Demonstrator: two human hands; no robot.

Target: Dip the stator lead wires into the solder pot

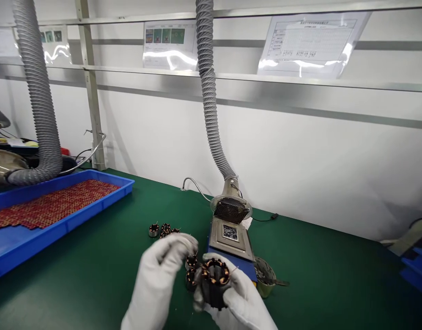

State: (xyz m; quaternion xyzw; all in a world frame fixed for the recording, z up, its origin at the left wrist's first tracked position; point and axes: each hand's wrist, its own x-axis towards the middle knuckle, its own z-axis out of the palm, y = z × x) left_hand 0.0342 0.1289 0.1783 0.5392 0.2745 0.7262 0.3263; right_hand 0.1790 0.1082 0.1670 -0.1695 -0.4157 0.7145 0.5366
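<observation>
Both my hands wear white gloves, low in the middle of the view. My right hand [241, 300] is wrapped round a black motor stator [215, 280] with copper windings, holding it upright. My left hand [161, 270] has its fingers curled together at the stator's left side, pinching near a thin wire; what it pinches is too small to make out. Two more stators [191, 269] sit on the green mat just behind my fingers. A small group of stators [162, 229] lies further back.
A solder pot on a blue base [231, 240] stands just behind my hands, under a grey extraction hose [211, 101]. A small tin with residue [265, 275] sits to its right. A blue tray with red parts [59, 201] lies at the left. Blue trays [417, 266] at the right edge.
</observation>
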